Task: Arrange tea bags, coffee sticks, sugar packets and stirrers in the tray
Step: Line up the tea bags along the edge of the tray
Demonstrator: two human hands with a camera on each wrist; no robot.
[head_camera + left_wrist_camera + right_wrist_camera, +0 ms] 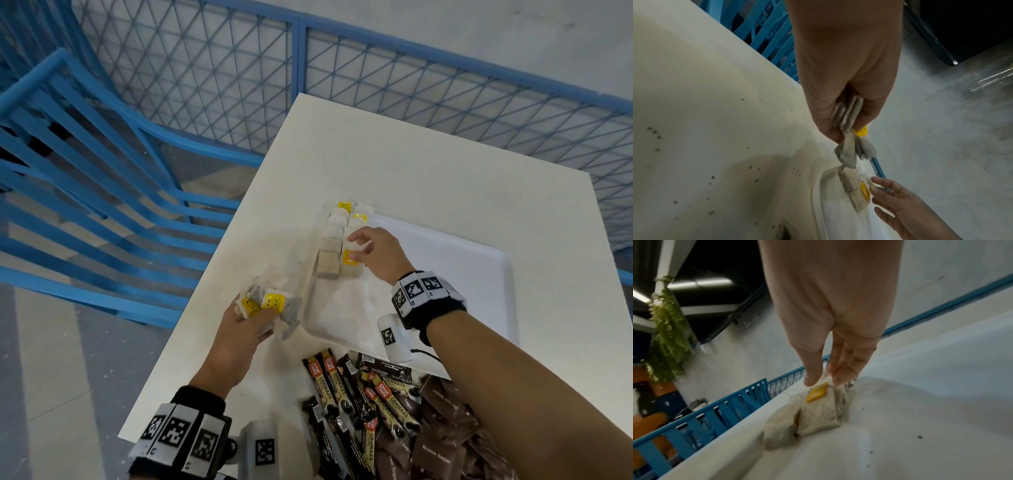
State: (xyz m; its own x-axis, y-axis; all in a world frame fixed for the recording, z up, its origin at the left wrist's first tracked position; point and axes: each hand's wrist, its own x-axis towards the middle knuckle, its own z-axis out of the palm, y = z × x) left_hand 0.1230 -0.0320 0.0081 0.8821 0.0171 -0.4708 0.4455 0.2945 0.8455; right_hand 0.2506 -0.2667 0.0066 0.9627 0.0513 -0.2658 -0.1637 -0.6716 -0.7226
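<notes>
A white tray point(445, 274) lies on the white table point(394, 164). Two rows of tea bags point(330, 246) stand along the tray's left wall. My right hand point(359, 248) reaches over the near end of the inner row. Its thumb and fingers point(840, 376) pinch the top of a tea bag point(818, 412) with a yellow tag. My left hand point(253, 315) hovers left of the tray and grips a bunch of tea bags point(274, 301) with yellow tags. The bunch point(849, 113) hangs from its fingers. No stirrers are in view.
A heap of black coffee sticks point(359, 394) and brown sugar packets point(435, 448) lies at the table's near edge, under my right forearm. A blue chair point(102, 171) stands left of the table, and a blue mesh fence point(411, 85) runs behind it.
</notes>
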